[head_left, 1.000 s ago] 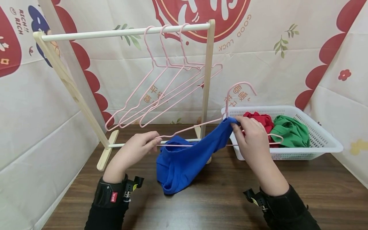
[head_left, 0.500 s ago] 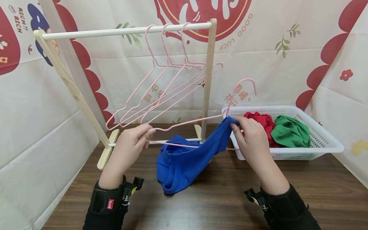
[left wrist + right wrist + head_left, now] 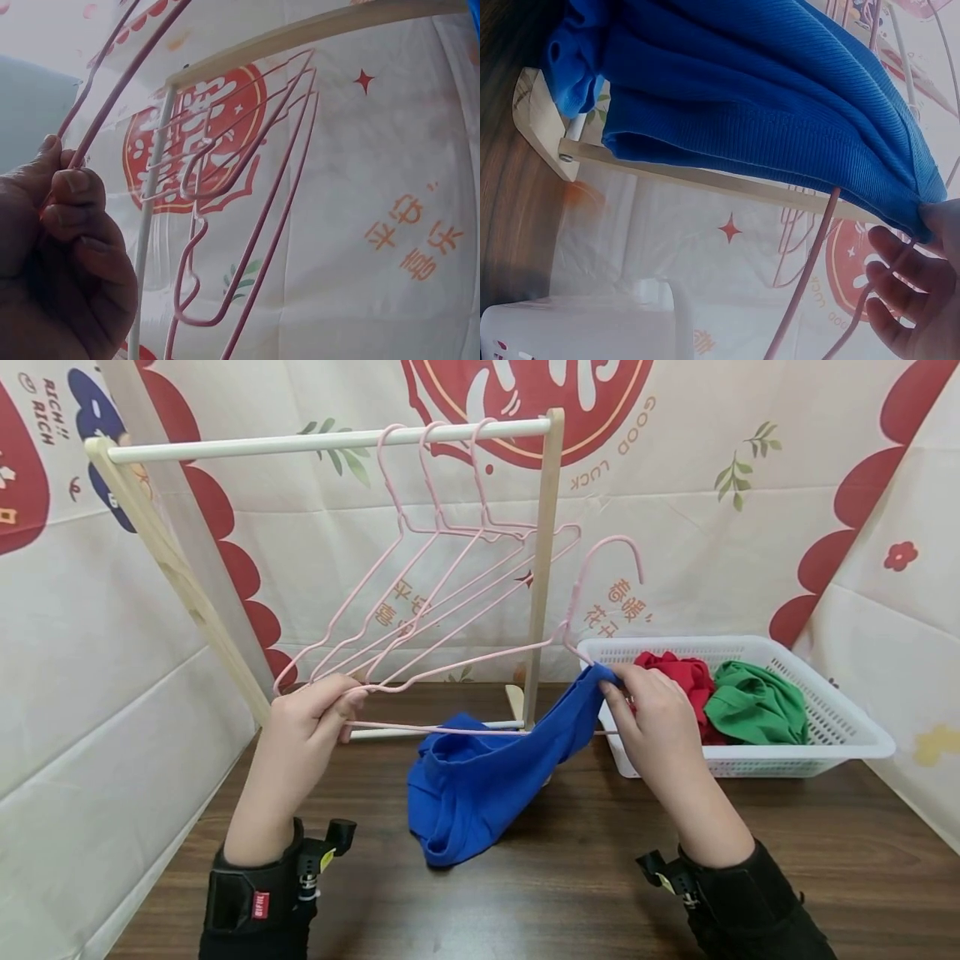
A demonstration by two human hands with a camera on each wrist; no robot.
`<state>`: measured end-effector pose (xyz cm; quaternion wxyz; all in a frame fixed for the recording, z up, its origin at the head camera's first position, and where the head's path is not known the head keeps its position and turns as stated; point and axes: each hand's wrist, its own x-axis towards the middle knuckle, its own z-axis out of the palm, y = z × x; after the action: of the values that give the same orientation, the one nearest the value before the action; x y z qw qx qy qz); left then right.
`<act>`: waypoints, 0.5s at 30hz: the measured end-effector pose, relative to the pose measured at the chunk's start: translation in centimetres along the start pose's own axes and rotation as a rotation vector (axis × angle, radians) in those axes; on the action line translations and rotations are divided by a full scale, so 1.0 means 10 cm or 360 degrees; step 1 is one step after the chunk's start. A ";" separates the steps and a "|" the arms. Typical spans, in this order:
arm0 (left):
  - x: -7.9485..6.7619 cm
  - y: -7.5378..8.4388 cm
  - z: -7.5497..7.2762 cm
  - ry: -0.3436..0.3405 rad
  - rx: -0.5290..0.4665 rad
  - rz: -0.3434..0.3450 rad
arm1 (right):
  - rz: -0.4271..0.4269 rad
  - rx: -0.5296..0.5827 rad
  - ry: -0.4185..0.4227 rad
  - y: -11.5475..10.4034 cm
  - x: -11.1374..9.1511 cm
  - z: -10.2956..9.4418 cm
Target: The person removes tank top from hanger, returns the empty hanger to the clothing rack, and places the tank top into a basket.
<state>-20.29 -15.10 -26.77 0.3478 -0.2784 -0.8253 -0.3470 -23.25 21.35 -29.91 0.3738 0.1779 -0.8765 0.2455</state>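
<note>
My left hand grips one end of a pink hanger, whose hook points up. A blue garment with a ribbed edge hangs from my right hand, which pinches its upper corner beside the hanger's neck. The garment's lower part rests on the table. In the right wrist view, pink hanger wires come out from under the ribbed edge, close to my right fingers. The hanger's far end is hidden behind my right hand in the head view. The left wrist view shows my thumb and fingers around the wire.
Behind my hands stands a rack with a white rail and wooden posts. Several pink hangers hang on it. At the right, a white basket holds a red cloth and a green cloth.
My left hand has moved left and up, drawing the hanger leftward. The hanger's right end, visible beyond my right hand before, is now out of sight. My right hand and the garment have stayed put.
</note>
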 end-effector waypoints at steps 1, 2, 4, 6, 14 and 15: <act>0.00 0.01 -0.01 0.0018 0.0013 -0.0005 | 0.0000 0.0002 -0.0003 0.00 0.00 0.00; -0.01 0.01 -0.03 0.0030 0.0017 -0.0013 | 0.0001 0.0002 -0.0006 0.00 0.00 0.00; -0.03 0.01 -0.05 0.0050 0.0016 -0.0022 | 0.0006 0.0003 -0.0013 0.00 0.00 0.00; -0.04 0.00 -0.08 0.0065 0.0001 -0.0023 | 0.0011 0.0004 -0.0023 0.00 0.00 0.00; -0.04 -0.04 -0.15 0.0154 -0.0083 -0.0012 | 0.0037 0.0000 -0.0027 0.00 0.01 -0.02; -0.03 -0.05 -0.16 0.0167 -0.0089 -0.0016 | 0.0038 -0.0003 -0.0027 0.00 0.02 -0.02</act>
<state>-19.87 -16.67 -26.40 0.3809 -0.2654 -0.7973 -0.3858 -23.24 21.48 -29.67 0.3637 0.1689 -0.8820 0.2477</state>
